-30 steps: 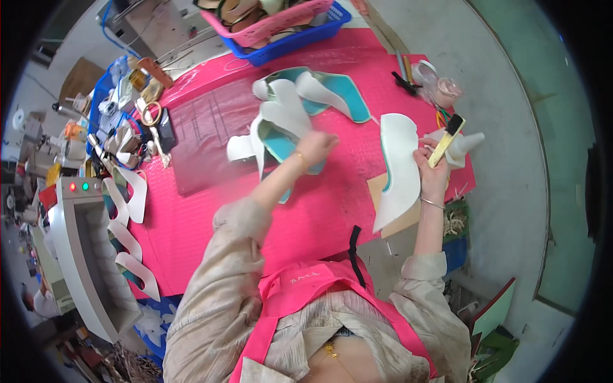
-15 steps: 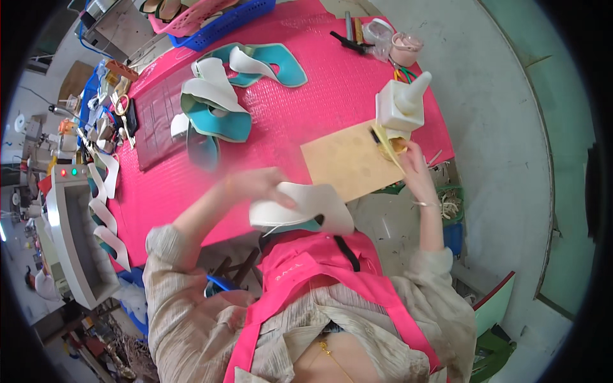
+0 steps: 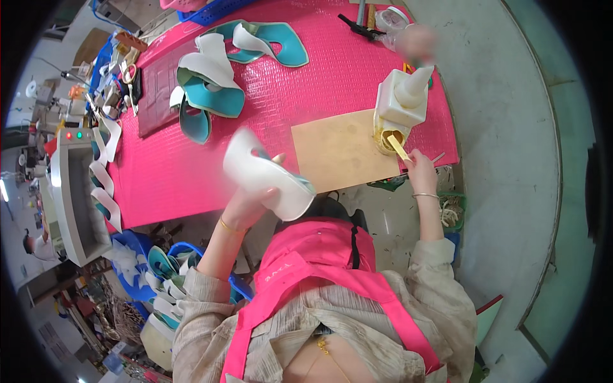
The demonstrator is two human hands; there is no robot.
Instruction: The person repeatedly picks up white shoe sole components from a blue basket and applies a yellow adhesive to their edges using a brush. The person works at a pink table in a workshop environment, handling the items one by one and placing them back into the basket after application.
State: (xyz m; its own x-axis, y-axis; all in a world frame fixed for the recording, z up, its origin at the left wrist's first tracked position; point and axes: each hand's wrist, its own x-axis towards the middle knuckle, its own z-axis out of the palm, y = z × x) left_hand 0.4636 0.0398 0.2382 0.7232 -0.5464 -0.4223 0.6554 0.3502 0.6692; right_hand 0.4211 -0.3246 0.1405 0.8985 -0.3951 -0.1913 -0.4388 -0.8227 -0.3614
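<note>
My left hand (image 3: 249, 203) grips a curved white shoe upper (image 3: 290, 196) with a cut-out opening, held in the air in front of the table's near edge. A bit of its teal lining shows. In my right hand (image 3: 421, 171) is a flat yellow stick (image 3: 400, 148), pinched at its near end. The stick's far end lies inside the round, yellow-stained mouth of a white glue bottle (image 3: 401, 101), so its tip is hidden. Under the mouth lies a tan board (image 3: 335, 153). More white and teal shoe uppers (image 3: 217, 99) are heaped on the table's far left part.
Pink sheeting covers the table (image 3: 268, 127). Scissors (image 3: 129, 75) and small tools crowd its left edge, above a grey machine (image 3: 76, 198) with strips hanging beside it. A blue basket (image 3: 220, 9) stands at the back. Blue bins (image 3: 131, 246) with more pieces sit below left.
My left hand has turned the shoe upper and shifted it slightly left. My right hand has moved the stick from a tilt across the bottle's mouth to dipping into it. The view has shifted a little.
</note>
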